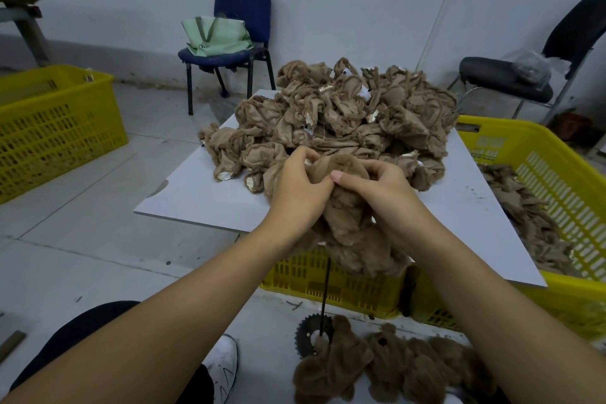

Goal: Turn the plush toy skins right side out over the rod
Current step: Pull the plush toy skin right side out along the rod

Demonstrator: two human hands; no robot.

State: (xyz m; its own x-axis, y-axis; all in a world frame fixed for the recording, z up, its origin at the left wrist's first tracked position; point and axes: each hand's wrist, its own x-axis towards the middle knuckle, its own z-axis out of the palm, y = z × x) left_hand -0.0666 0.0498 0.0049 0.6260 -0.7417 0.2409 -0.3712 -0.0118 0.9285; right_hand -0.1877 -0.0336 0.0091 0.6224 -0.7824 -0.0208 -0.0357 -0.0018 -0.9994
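A brown furry plush skin (351,216) hangs over the top of a thin black rod (325,292), which rises from a toothed gear base (308,331) on the floor. My left hand (295,187) grips the skin's upper left side with curled fingers. My right hand (373,187) pinches its fuzzy top from the right, thumb pressed into the fur. Behind them a pile of inside-out tan skins (341,111) lies on a white board (196,197). Several turned furry skins (393,367) lie on the floor by the rod base.
Yellow crates stand under the board (334,282), at the right (557,180) with more skins inside, and at the far left (55,128). A blue chair (242,10) with a green bag and a black chair (511,79) stand by the wall. My shoe (223,367) is near the gear.
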